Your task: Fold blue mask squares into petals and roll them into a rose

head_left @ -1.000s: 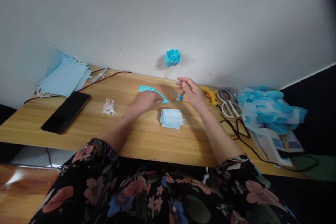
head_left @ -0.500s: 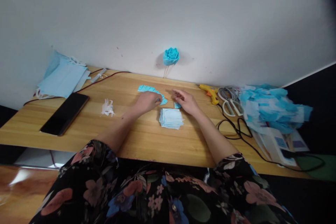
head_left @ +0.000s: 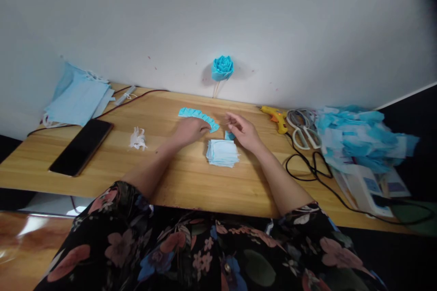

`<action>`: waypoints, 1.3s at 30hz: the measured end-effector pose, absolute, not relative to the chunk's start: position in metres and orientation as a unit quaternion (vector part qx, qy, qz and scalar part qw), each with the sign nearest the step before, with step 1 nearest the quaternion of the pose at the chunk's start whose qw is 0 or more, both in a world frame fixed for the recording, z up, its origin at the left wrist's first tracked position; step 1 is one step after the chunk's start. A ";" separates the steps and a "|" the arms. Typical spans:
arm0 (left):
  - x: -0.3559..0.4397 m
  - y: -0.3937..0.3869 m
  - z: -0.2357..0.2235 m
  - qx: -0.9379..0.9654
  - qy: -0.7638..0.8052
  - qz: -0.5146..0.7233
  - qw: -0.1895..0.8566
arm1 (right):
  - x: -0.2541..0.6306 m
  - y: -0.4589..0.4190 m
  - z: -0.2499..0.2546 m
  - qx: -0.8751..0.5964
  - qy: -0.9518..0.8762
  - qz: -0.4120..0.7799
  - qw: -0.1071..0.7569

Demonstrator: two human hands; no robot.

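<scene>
A curved row of folded light-blue fabric pieces (head_left: pixel 191 112) lies on the table, overlapping one another. My left hand (head_left: pixel 191 131) rests over the row's near side, with its fingers curled and closed at the folded piece at the right end. Across a small gap, my right hand (head_left: pixel 243 131) hovers with thumb and fingers apart. Under its palm shows a small blue piece (head_left: pixel 229 135); whether the hand touches it I cannot tell. Between the wrists sits a stack of pale-blue fabric squares (head_left: pixel 222 153).
A blue fabric rose (head_left: pixel 222 68) on sticks leans at the wall. To the right are a yellow glue gun (head_left: pixel 278 118), white-handled scissors (head_left: pixel 307 137), a black cord and a heap of blue fabric (head_left: pixel 365 138). Masks (head_left: pixel 78 95), a phone (head_left: pixel 81 147) and white scraps (head_left: pixel 138 138) lie left.
My view has shifted slightly. The left fingers have shifted a little at the right end of the row, showing more of its last pieces. The right hand stays nearly in place.
</scene>
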State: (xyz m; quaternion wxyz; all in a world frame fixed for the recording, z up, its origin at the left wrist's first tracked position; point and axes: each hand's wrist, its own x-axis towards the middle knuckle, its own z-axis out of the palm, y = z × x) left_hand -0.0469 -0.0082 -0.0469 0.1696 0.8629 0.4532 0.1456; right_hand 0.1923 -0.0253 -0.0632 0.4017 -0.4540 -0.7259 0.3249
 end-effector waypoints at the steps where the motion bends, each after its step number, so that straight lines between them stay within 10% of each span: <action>1: -0.046 -0.009 -0.047 0.862 0.454 0.150 0.170 | 0.190 -0.025 -0.061 -0.447 -0.715 0.344 0.413; 29: -0.048 -0.009 -0.048 0.857 0.450 0.161 0.195 | 0.159 -0.015 -0.027 -0.407 -0.710 0.362 0.446; 39: -0.047 -0.007 -0.052 0.843 0.476 0.156 0.197 | 0.177 -0.017 -0.052 -0.482 -0.779 0.269 0.298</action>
